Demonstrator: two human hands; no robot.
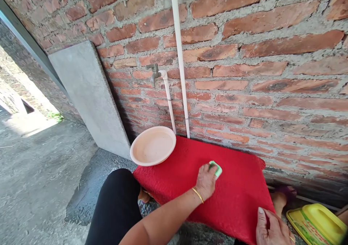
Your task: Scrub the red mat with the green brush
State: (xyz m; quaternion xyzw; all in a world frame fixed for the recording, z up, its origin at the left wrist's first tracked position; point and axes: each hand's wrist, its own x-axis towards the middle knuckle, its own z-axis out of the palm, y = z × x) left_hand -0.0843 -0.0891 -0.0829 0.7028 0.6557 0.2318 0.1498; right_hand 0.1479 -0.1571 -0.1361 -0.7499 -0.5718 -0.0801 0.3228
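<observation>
A wet-looking red cloth (233,187) lies spread over a low bench or table, its edges hanging over the sides. On the middle of it, my left hand (207,179), with a gold bracelet at the wrist, is closed around a small pale green block (216,169). The fingers cover part of the block, so I cannot tell whether it is soap or a small brush. At the cloth's near right corner rests my right hand (273,227), thumb apart from the fingers, holding nothing visible. A shallow pale pink basin (153,146) stands on the cloth's far left corner.
Behind the cloth rises a brick wall (244,74) with a tap (154,73) and white pipes (179,56). A grey slab (87,92) leans at left above wet concrete. A yellow container (317,223) is at lower right. My left knee (116,201) is beside the cloth.
</observation>
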